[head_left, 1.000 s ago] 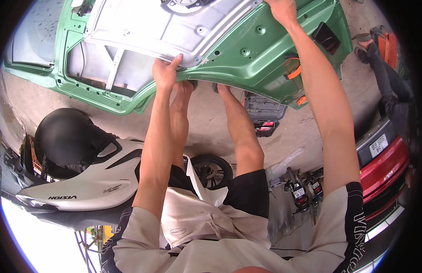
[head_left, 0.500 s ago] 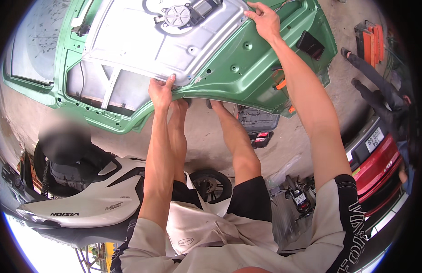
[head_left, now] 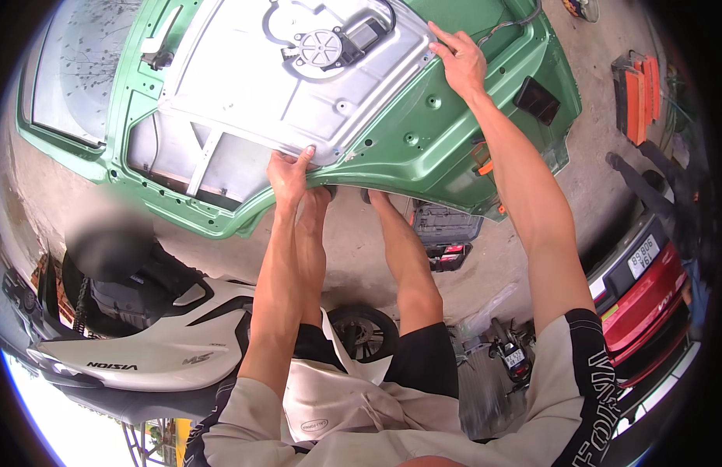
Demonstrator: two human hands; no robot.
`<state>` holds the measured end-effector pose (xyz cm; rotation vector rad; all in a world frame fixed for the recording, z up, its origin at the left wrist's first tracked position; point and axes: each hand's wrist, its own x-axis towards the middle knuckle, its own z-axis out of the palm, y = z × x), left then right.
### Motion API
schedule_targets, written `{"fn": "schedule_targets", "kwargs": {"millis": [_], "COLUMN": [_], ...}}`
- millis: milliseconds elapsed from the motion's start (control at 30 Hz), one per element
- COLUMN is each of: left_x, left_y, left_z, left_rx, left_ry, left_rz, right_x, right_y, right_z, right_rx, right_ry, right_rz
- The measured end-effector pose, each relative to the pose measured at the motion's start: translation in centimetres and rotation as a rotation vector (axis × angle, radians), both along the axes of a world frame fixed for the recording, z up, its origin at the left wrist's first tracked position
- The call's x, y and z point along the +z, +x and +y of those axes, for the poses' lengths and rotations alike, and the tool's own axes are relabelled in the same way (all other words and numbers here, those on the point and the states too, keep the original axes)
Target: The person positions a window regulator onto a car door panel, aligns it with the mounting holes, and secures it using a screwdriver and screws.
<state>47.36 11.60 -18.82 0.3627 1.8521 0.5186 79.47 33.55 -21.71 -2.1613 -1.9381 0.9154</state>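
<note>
A green car door (head_left: 423,167) lies flat before me, inner side up. Over its opening sits a silver metal panel (head_left: 244,93), which carries a window motor (head_left: 320,48) with a round ribbed housing. At the panel's near corner my left hand (head_left: 289,177) grips the edge, thumb on top and the other fingers mostly hidden. My right hand (head_left: 462,66) holds the panel's right edge, index finger and thumb against the rim. A black phone-like slab (head_left: 537,100) rests on the door right of that hand. Beside my right forearm is an orange-and-black tool (head_left: 483,161), partly hidden.
Below the door, an open tool case (head_left: 446,226) lies on the concrete floor. A white motorbike (head_left: 159,342) stands near left, with a blurred dark round shape (head_left: 110,237) above it. Right are orange-red objects (head_left: 638,97), a person's dark-clad legs (head_left: 649,183) and a red car (head_left: 649,300).
The door, the panel and both hands appear slightly lower and further right in the picture. Both hands keep their places on the panel's edge. At right, the other person's legs have shifted.
</note>
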Motion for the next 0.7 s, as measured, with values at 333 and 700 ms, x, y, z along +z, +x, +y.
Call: {"fn": "schedule_targets", "kwargs": {"millis": [333,700], "left_x": [0.9,-1.7], "left_y": [-0.7,-1.6], "left_z": [1.0,-1.4], "left_rx": [-0.07,-0.011], "left_ry": [0.005,-0.071], "left_rz": [0.13,0.053], "right_x": [0.9,1.1], "right_y": [-0.6,-1.8], "right_z": [0.4,0.3], "right_rx": [0.048,0.069], "right_ry": [0.031,-0.009], "right_rz": [-0.012,-0.057]}}
